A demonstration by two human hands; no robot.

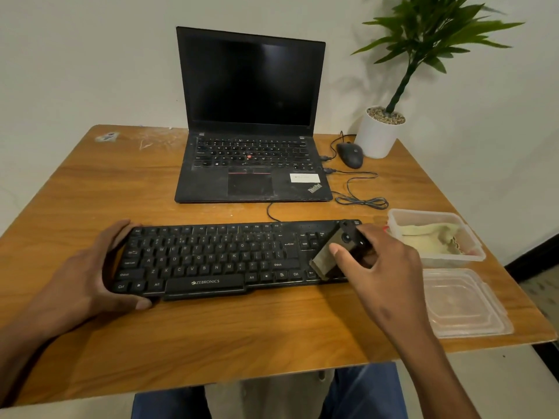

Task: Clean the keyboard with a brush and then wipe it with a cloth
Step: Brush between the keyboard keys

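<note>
Right hand (381, 267) grip pinches brush (338, 252), bristles seemingly on keyboard (211, 255); left hand (99, 267) clasps kbd's end.

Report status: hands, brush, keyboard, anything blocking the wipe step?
Left hand grips keyboard left end. Right hand holds brush, bristles on arrow keys. Cloth untouched in open container. Nothing in the way.

The room is evenly, softly lit from above. My hands cast only faint shadows on the table (272, 328), and the plant (423, 34) throws a pale one on the wall. The laptop (251, 83) screen shows dull glare. Wide-angle bending curves the table edges; the plant's leaves look blurred.
</note>
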